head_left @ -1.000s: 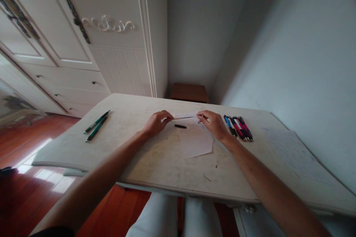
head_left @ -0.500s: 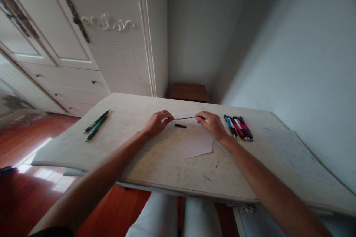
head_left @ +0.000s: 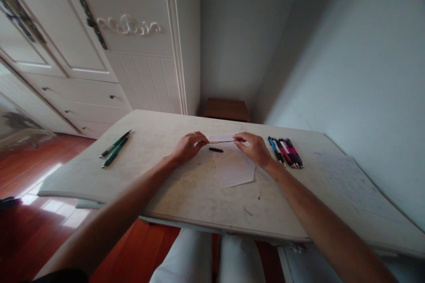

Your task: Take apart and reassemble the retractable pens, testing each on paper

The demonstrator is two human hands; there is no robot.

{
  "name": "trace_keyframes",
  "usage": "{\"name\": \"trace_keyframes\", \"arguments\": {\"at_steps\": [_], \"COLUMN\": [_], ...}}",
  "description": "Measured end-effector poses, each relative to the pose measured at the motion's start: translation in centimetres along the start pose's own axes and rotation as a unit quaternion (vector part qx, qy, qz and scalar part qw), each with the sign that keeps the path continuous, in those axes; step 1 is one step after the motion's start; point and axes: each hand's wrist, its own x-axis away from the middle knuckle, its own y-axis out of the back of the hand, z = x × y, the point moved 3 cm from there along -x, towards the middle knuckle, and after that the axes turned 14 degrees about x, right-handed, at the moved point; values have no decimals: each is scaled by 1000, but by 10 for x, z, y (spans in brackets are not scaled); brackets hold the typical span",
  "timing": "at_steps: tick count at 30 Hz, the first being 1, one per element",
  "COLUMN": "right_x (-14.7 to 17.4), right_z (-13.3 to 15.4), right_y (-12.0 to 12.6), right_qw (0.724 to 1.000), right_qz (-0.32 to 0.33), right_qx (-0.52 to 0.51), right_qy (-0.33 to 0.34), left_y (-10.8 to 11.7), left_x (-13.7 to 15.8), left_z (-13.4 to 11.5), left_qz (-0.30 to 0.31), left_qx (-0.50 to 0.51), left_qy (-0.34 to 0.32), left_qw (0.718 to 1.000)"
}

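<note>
Above the sheet of paper (head_left: 235, 170), my left hand (head_left: 189, 147) pinches a thin pale pen barrel (head_left: 213, 142). A slim dark pen refill (head_left: 226, 141) runs from its right end to the pinched fingertips of my right hand (head_left: 250, 146). Barrel and refill lie in one level line; how far the refill sits inside the barrel is hidden. A short black pen part (head_left: 216, 150) rests on the table just below them, by the paper's left edge.
Two green pens (head_left: 115, 150) lie at the table's left. Several blue, white and pink pens (head_left: 285, 152) sit in a row beyond my right wrist. A patterned sheet (head_left: 355, 183) lies farther right. Small crumbs dot the worn white table (head_left: 186, 199).
Almost nothing differs. Both hands keep the same grip on the pen barrel and refill, and the view has shifted very slightly.
</note>
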Motion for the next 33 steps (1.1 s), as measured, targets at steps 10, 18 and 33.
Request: {"name": "trace_keyframes", "arguments": {"at_steps": [10, 18, 33], "right_x": [2, 5, 3], "right_z": [0, 1, 4], "right_y": [-7, -12, -8], "right_qw": [999, 999, 998], "right_qz": [41, 43, 56], "right_qx": [-22, -11, -19], "right_qy": [3, 7, 10], "left_y": [0, -3, -3], "left_x": [0, 0, 0], "left_z": [-5, -12, -10], "left_qz": [3, 6, 8], "left_qx": [-10, -2, 11], "left_qy": [-22, -34, -11], "left_qw": [1000, 999, 1000]}}
